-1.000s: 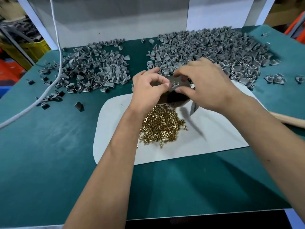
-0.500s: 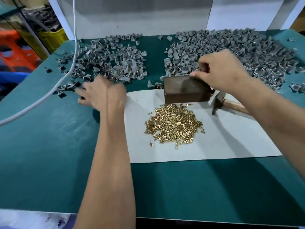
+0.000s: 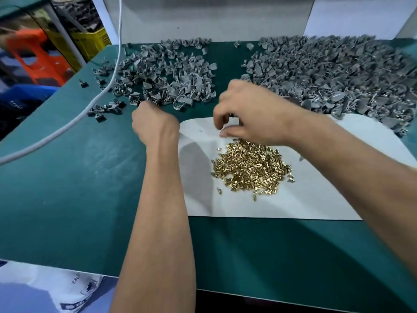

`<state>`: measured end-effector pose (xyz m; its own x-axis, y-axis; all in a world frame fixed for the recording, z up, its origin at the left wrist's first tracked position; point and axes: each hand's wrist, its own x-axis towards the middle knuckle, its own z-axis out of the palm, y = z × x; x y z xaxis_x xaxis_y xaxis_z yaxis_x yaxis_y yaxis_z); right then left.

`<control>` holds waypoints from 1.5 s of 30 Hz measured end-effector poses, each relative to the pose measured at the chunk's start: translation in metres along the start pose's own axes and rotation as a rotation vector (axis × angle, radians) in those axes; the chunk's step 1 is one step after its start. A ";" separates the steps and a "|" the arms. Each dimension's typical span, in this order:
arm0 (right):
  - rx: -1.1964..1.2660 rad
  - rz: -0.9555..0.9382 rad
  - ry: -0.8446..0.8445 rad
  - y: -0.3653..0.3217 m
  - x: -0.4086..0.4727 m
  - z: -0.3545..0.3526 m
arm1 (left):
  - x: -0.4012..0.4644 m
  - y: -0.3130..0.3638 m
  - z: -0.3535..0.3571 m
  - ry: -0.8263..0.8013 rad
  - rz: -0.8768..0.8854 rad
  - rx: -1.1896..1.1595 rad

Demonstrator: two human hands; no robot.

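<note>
Two bare hands reach forward over a dark green table mat (image 3: 67,188). The left hand (image 3: 155,124) sits at the near edge of a left-hand heap of small grey plastic parts (image 3: 171,73). Its fingers curl under and away from us, hidden behind the knuckles, so we cannot tell whether they hold a part. The right hand (image 3: 252,111) hovers over the far end of a white sheet (image 3: 304,199), just beyond a loose pile of short brass pins (image 3: 250,170). Its fingers bend downward with the thumb close beneath them. Something dark shows in the gap, too covered for us to name, and we cannot tell if it is gripped. A larger heap of grey plastic parts (image 3: 327,71) spreads behind this hand, cut off at the right edge. A white cable (image 3: 119,30) crosses the mat's left side. The background at far left is blurred.
</note>
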<state>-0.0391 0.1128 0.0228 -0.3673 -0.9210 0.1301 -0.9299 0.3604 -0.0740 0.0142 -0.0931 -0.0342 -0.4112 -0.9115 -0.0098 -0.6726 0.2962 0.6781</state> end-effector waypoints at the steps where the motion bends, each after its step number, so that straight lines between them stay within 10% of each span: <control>1: 0.000 -0.022 -0.040 -0.006 0.003 0.005 | -0.001 0.000 0.000 0.006 0.008 -0.006; 24: -0.156 0.036 -0.245 -0.036 -0.002 0.029 | -0.032 0.023 0.026 -0.206 0.188 -0.665; 38: 0.596 0.426 0.487 0.018 -0.079 0.019 | -0.081 0.054 0.035 -0.696 0.332 -1.008; 45: 0.663 0.525 0.783 0.030 -0.088 0.025 | -0.114 0.062 0.041 -0.672 0.535 -0.882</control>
<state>-0.0346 0.2010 -0.0157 -0.8342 -0.2522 0.4903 -0.5497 0.3098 -0.7758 -0.0054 0.0410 -0.0212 -0.9175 -0.3295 0.2228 0.2168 0.0554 0.9746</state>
